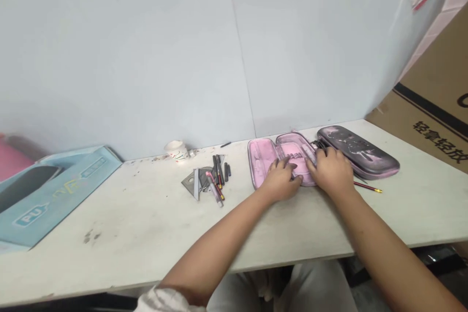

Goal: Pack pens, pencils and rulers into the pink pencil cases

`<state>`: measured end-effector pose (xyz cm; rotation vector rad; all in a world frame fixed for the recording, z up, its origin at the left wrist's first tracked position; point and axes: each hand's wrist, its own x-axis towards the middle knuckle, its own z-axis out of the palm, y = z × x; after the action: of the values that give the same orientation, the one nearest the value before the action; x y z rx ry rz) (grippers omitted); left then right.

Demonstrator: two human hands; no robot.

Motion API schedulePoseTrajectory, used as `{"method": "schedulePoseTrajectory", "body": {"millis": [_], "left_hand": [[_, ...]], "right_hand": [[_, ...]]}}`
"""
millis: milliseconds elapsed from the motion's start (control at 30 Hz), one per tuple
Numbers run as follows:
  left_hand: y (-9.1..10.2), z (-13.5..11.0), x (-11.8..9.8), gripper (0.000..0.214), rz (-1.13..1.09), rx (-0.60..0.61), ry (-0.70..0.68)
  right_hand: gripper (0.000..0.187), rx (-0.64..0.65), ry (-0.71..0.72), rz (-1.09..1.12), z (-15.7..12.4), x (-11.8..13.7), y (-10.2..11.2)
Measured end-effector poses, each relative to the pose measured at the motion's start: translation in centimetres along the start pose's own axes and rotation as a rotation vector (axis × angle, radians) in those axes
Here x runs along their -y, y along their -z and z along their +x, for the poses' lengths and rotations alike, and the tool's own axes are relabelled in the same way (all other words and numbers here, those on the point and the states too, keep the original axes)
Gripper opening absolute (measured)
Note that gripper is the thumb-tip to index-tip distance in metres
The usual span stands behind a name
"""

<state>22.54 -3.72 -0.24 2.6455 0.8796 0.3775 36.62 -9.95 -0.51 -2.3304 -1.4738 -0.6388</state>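
Observation:
An open pencil case (pixel 281 158) with a pink lining lies spread on the white table (pixel 146 224), its two halves side by side. My left hand (pixel 281 180) rests on the near edge of the pink interior with its fingers curled over it. My right hand (pixel 327 170) lies on the case's right half, close to some dark items at the hinge side. A dark purple-and-pink zipped case (pixel 360 151) with a printed figure lies touching that side. A red-and-yellow pencil (pixel 368 186) lies just past my right hand.
Left of my hands lie a heap of pens and markers (pixel 218 180) and a grey set square (pixel 192 183). A small white cup (pixel 176 150) stands at the wall. A pale blue box (pixel 54 190) sits at the far left, a cardboard carton (pixel 433 92) at right, behind a white wall panel (pixel 127 58).

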Motion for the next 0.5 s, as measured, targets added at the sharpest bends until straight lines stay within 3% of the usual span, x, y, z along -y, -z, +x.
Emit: {"method": "schedulePoseTrajectory", "body": {"millis": [100,233,367,500], "left_hand": [[0.2,-0.5,0.3,0.044,-0.081,-0.138,-0.027],[2.4,-2.3,2.0,0.034,-0.102,-0.249,-0.027],[5.6,-5.6,6.2,0.031,-0.054,-0.328,0.038],[7.7,-9.6,11.2,0.030,0.010,-0.419,0.186]], "right_hand": [[0.040,-0.066,0.053,0.026,-0.3,0.1,0.1],[0.035,-0.080,0.183,0.087,-0.6,1.4,0.6],[0.032,-0.027,0.333,0.152,-0.8,5.1,1.5],[0.031,0.076,0.476,0.258,-1.2,10.9,2.3]]}}
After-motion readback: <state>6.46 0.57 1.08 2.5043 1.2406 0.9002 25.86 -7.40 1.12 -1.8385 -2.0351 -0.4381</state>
